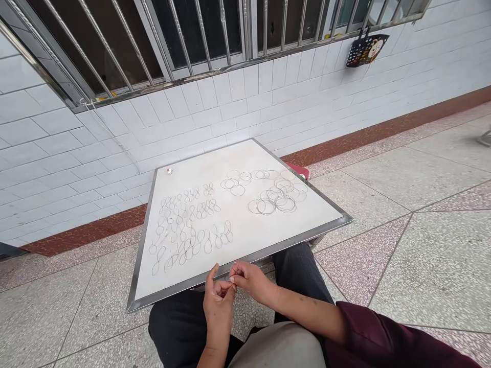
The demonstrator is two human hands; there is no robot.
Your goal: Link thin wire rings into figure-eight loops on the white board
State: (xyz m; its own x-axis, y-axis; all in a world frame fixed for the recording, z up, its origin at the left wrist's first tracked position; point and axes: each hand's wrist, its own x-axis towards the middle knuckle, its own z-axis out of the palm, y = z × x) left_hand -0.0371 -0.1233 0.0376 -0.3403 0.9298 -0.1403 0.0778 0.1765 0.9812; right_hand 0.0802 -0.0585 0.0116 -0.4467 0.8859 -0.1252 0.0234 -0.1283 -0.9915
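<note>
My left hand (219, 301) and my right hand (247, 280) meet just off the near edge of the table, their fingertips pinched close together. Between them is a thin wire loop (235, 263), its curve showing above my right fingers; the rest of it is hidden by the fingers. My left index finger points up while the thumb and other fingers are closed. On the white table (238, 255), rows of twisted, figure-eight wire loops (207, 244) lie to the left. Round wire rings (285, 203) lie overlapping in a loose heap to the right.
A small red-and-white object (169, 171) sits at the table's far left corner. Behind the table rises a white tiled wall (238, 110) with barred windows (207, 36). A dark patterned bag (366, 50) hangs from the bars. Something red (298, 169) shows beyond the right edge.
</note>
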